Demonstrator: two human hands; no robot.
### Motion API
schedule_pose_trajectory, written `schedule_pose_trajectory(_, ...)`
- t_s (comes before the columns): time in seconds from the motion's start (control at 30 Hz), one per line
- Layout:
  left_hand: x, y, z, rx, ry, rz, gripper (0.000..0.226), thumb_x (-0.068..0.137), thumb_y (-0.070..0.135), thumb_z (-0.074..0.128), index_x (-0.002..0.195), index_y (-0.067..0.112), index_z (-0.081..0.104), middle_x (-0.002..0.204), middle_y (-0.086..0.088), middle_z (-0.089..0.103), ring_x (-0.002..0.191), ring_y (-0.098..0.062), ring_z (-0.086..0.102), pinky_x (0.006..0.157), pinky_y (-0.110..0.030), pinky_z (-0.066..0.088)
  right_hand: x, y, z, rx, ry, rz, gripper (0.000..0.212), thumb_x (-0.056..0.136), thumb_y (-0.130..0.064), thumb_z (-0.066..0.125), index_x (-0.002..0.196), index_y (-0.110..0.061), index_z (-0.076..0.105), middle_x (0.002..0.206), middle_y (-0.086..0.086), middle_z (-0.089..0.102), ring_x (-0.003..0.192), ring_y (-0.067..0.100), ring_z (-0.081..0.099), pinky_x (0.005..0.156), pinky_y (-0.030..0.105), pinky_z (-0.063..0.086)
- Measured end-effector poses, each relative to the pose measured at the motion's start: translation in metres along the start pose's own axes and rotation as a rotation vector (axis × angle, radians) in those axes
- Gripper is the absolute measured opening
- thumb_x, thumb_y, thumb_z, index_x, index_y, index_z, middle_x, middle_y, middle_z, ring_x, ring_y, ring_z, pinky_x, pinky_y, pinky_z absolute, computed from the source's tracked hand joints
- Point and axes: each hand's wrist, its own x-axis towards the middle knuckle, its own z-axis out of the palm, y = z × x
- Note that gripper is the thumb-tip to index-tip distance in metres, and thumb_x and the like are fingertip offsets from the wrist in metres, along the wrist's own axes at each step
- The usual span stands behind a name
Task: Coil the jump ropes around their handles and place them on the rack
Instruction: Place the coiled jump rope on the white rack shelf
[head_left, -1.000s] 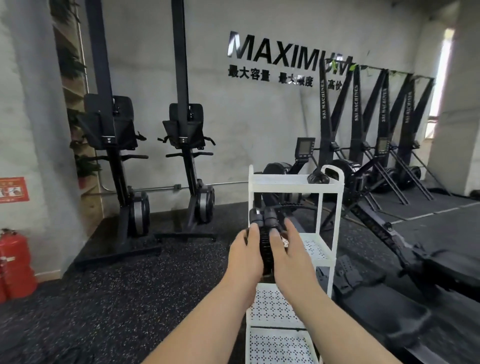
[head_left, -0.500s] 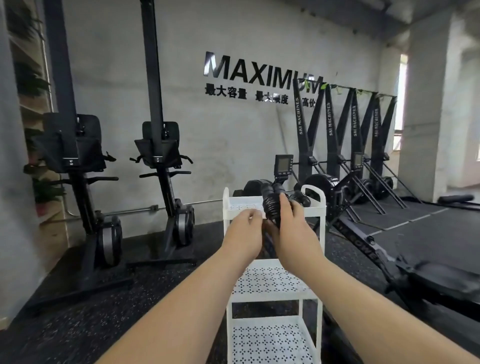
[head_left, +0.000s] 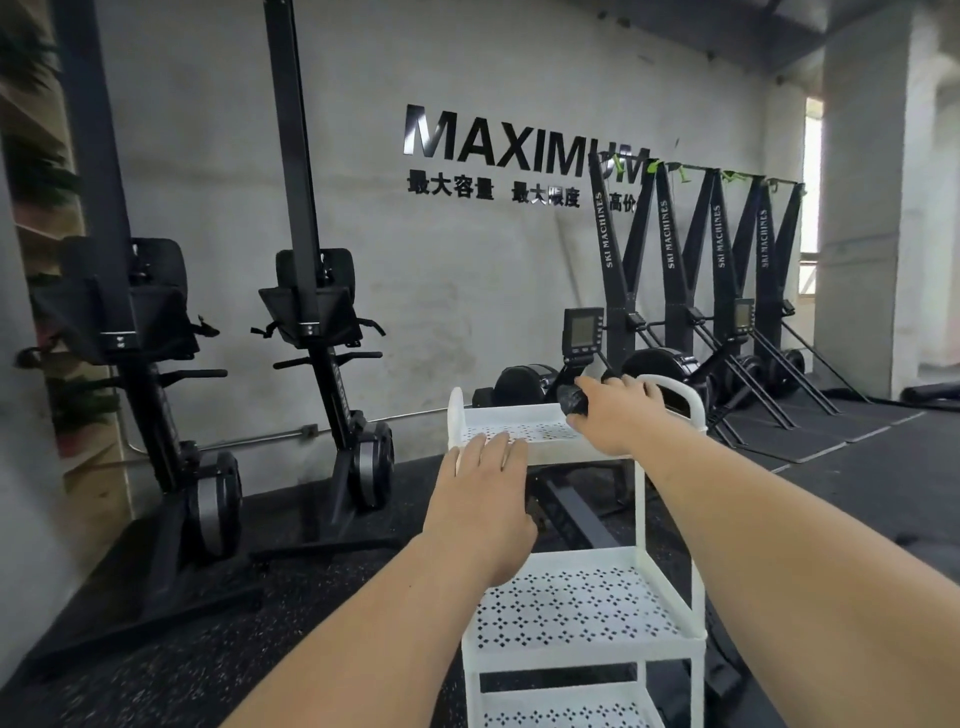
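A white three-tier rack (head_left: 670, 587) with perforated shelves stands in front of me. My right hand (head_left: 615, 415) reaches over the right side of its top shelf (head_left: 498, 423), closed around a black coiled jump rope (head_left: 571, 401); only the rope's near end shows past my fingers. My left hand (head_left: 480, 506) hovers in front of the top shelf's near edge, fingers apart, holding nothing.
Two black upright fitness machines (head_left: 322, 332) stand on the left against the grey wall. A rowing machine (head_left: 582, 358) and several ski machines (head_left: 717, 291) line the wall behind and right of the rack. Black rubber floor (head_left: 260, 623) surrounds the rack.
My left hand let go of the coiled rope and dropped back toward me. My right hand carried the rope forward and right over the top shelf.
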Motion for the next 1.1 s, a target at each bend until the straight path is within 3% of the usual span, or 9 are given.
schedule_pose_trajectory(0.1,0.001,-0.005,0.012,0.034,-0.002,0.015,0.084,0.105,0.038,0.052,0.171,0.017,0.003,0.178,-0.003,0.003,0.165,-0.028,0.0,0.134,-0.048,0.006,0.008,-0.003,0.004,0.0,-0.148,0.088,0.049,0.102,-0.033,0.04,0.15,-0.025,0.046,0.158,0.015,0.046,0.149,0.044,0.031,0.122,0.068,0.016)
schedule_pose_trajectory(0.23,0.002,-0.008,0.017,0.028,-0.004,0.013,0.088,0.105,0.039,0.052,0.171,0.018,-0.002,0.179,-0.001,-0.004,0.165,-0.028,-0.007,0.134,-0.047,0.006,0.008,-0.009,0.007,-0.03,-0.149,0.128,0.051,0.101,-0.027,0.039,0.151,-0.019,0.044,0.161,0.018,0.041,0.155,0.046,0.02,0.124,0.067,0.012)
schedule_pose_trajectory(0.4,-0.002,-0.006,0.012,0.033,-0.05,0.038,0.09,0.107,0.04,0.051,0.171,0.019,-0.009,0.178,-0.005,-0.019,0.165,-0.028,-0.016,0.133,-0.047,-0.001,-0.001,-0.001,0.006,-0.047,-0.141,0.113,0.055,0.106,-0.031,0.035,0.159,-0.018,0.03,0.168,0.02,0.028,0.158,0.05,0.01,0.125,0.067,0.012)
schedule_pose_trajectory(0.57,-0.017,-0.009,0.0,0.023,-0.072,0.036,0.09,0.107,0.041,0.052,0.171,0.02,-0.008,0.179,-0.005,-0.017,0.165,-0.026,-0.015,0.135,-0.047,0.001,-0.023,0.0,-0.003,-0.065,-0.132,0.068,0.06,0.109,-0.025,0.036,0.167,-0.023,0.019,0.174,0.019,0.011,0.16,0.049,-0.003,0.127,0.068,0.009)
schedule_pose_trajectory(0.67,-0.034,-0.013,-0.015,0.02,-0.088,0.016,0.089,0.107,0.042,0.053,0.171,0.019,-0.004,0.179,-0.005,-0.012,0.165,-0.026,-0.011,0.134,-0.046,0.003,-0.043,-0.009,-0.013,-0.035,-0.093,0.065,0.059,0.107,-0.025,0.037,0.165,-0.024,0.022,0.172,0.019,0.016,0.16,0.049,0.001,0.128,0.066,0.011)
schedule_pose_trajectory(0.8,-0.067,-0.017,-0.038,0.033,-0.086,-0.006,0.087,0.106,0.043,0.055,0.171,0.018,0.002,0.18,-0.005,-0.002,0.166,-0.027,-0.003,0.134,-0.047,0.008,-0.082,-0.032,-0.025,0.064,-0.002,0.042,0.058,0.109,-0.041,0.03,0.164,-0.025,0.027,0.169,0.017,0.028,0.158,0.044,0.011,0.127,0.062,0.015)
schedule_pose_trajectory(0.97,-0.119,-0.022,-0.067,-0.01,-0.067,-0.068,0.089,0.104,0.043,0.059,0.171,0.018,0.007,0.179,-0.004,0.009,0.165,-0.027,0.006,0.134,-0.048,0.013,-0.146,-0.076,-0.037,0.105,0.013,-0.066,0.058,0.11,-0.047,0.028,0.164,-0.027,0.028,0.17,0.013,0.03,0.158,0.041,0.017,0.127,0.061,0.018)
schedule_pose_trajectory(1.1,-0.172,-0.029,-0.087,-0.009,-0.098,-0.124,0.089,0.104,0.045,0.058,0.171,0.016,0.007,0.179,-0.004,0.01,0.165,-0.027,0.01,0.133,-0.047,0.014,-0.205,-0.114,-0.034,0.127,0.021,-0.152,0.056,0.11,-0.051,0.028,0.159,-0.026,0.038,0.162,0.013,0.042,0.154,0.04,0.026,0.123,0.06,0.024)
